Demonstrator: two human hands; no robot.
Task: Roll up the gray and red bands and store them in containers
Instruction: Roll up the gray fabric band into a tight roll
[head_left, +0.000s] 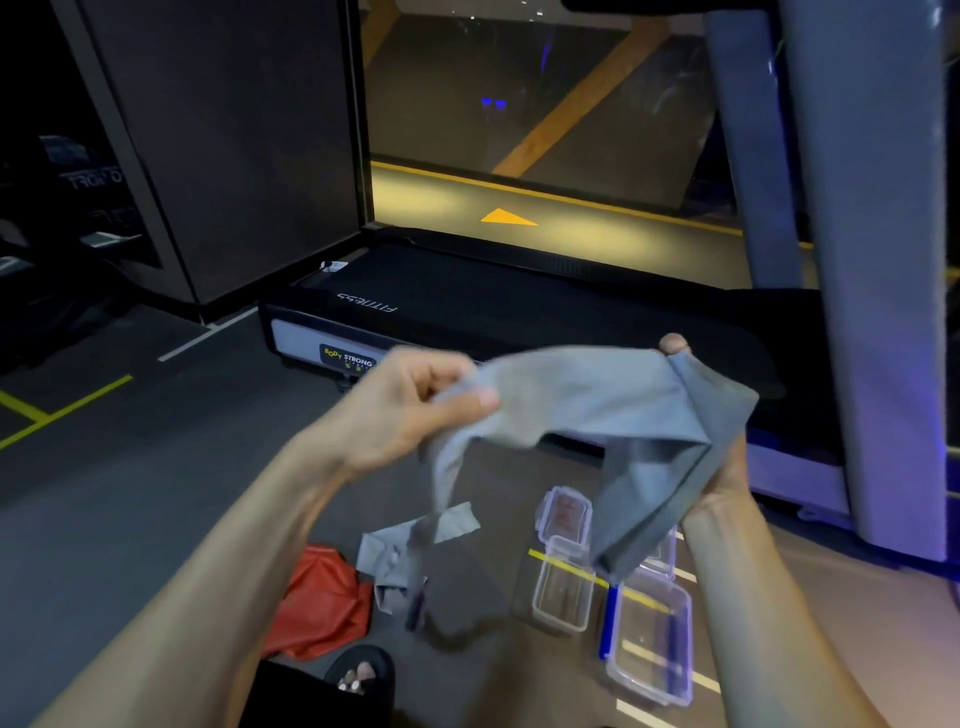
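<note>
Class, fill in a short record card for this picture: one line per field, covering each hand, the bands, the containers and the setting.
left hand: pinches one end of the gray band
right hand: grips the band's other, folded end
gray band: held up between the hands, not yet rolled
red band: crumpled on the floor
second gray band: loose on the floor beside the red one
containers: clear, open, on the floor
setting: treadmill ahead
</note>
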